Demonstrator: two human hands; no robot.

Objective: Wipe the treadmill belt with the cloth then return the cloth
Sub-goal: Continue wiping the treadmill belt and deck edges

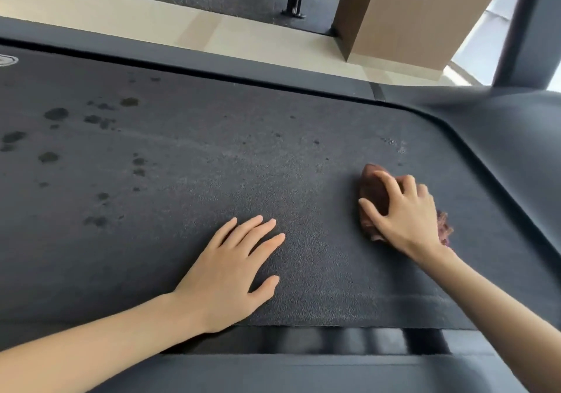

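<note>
while flat on the belt (212,150), left hand (230,268) released, right hand (403,213) clenched around bunched cloth (375,189)

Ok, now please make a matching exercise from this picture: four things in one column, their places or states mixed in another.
1 left hand
2 right hand
3 cloth
4 dark spots

A bunched, reddish brown
B lying flat on the treadmill belt
C scattered on the belt's left part
D curled over the cloth

Pairs: 1-B, 2-D, 3-A, 4-C
</note>
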